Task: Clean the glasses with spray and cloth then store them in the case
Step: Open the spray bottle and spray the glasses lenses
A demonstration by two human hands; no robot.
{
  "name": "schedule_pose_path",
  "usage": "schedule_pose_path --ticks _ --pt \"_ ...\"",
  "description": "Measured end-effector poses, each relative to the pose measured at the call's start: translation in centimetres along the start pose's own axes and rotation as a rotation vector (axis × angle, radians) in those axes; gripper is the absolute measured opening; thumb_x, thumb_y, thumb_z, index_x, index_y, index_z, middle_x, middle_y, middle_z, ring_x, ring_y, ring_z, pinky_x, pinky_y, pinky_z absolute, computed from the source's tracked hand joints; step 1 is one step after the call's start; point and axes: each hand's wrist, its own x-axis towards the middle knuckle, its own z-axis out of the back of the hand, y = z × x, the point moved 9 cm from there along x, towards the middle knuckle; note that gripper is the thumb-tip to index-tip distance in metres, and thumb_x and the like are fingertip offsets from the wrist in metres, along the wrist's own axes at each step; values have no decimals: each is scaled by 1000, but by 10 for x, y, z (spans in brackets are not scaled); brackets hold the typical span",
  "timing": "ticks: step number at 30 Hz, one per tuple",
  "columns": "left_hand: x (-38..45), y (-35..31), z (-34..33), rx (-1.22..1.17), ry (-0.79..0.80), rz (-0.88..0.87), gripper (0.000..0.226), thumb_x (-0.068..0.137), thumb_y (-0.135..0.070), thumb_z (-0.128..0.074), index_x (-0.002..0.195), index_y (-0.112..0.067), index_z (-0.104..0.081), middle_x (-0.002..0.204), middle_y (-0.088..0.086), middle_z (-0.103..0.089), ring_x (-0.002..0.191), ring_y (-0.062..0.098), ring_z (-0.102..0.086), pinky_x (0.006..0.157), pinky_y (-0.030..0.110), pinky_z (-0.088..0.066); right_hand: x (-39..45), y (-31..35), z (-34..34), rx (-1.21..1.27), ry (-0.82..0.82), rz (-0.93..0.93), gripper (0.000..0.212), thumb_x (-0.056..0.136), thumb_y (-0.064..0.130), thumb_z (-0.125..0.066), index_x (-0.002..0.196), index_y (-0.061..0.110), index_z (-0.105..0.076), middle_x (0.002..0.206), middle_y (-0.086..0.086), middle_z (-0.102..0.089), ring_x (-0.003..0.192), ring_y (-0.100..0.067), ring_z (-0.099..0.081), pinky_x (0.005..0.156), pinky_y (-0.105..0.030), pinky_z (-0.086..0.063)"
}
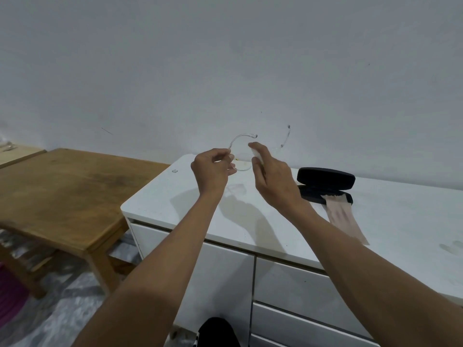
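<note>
My left hand (213, 170) pinches a pair of clear-framed glasses (242, 165) by the frame, held up above the white cabinet top (172, 204); one transparent temple curves upward. My right hand (274, 177) is just right of the lens, closed around a small white spray bottle (258, 156) with the index finger resting on its top. The bottle is mostly hidden by the fingers. A black glasses case (325, 178) lies open on the cabinet to the right. A pale pink cloth (344, 217) hangs out of the case onto the cabinet top.
A low wooden table (62, 186) stands to the left of the cabinet. White drawers (288, 284) run below the cabinet top. A plain grey wall rises behind. A magenta item (10, 299) sits on the floor at far left.
</note>
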Motion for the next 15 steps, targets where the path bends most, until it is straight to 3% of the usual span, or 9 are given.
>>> schedule_pose_path --ticks 8,12,15 --pt "0 -2 4 18 -3 -13 13 84 4 -75 97 0 -77 82 15 -75 53 15 -69 62 32 -64 -1 7 -9 21 -34 1 34 106 14 -41 138 19 -49 52 9 -38 50 -9 -43 56 -34 -32" --pt "1 -2 4 26 -2 -22 13 84 4 -75 97 0 -77 78 14 -74 53 17 -69 60 32 -64 -3 -1 -13 -15 -61 -55 28 106 15 -39 133 16 -47 53 9 -38 51 -27 -45 56 -40 -40" --pt "1 1 4 42 -2 -22 14 84 4 -76 97 0 -77 81 15 -75 55 19 -69 61 33 -64 -8 -8 -11 -15 -81 -93 32 106 18 -39 138 20 -44 57 8 -43 59 -31 -53 59 -36 -36"
